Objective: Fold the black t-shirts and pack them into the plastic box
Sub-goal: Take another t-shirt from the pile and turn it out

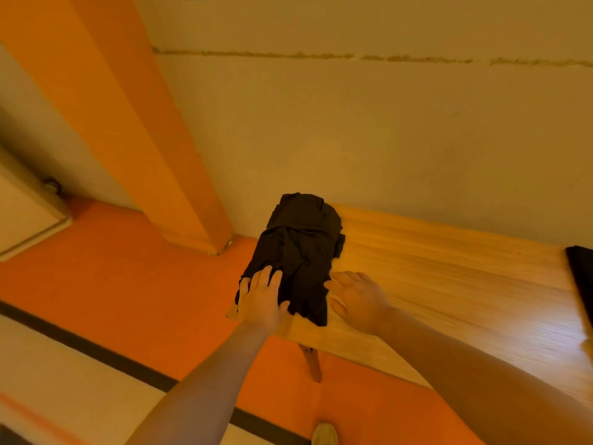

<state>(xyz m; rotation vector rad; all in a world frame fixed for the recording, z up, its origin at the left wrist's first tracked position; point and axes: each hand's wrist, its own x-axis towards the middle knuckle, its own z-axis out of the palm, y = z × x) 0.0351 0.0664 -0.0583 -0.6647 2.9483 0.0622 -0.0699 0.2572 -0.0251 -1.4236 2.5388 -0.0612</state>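
Both bare forearms are extended forward from the lower edge of the head view, converging toward centre frame. Left hand (261, 300) is laid palm-down, fingers spread and nearly straight, thumb angled out to the right. Right hand (357, 300) is held beside it, a little apart, palm turned inward and partly down, fingers loosely curled, thumb tucked low on the near side. Nothing is seen to be gripped by either hand. Wrists are roughly level.

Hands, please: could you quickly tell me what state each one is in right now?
Left hand: open, flat on the black t-shirts.
Right hand: open, holding nothing, beside the pile.
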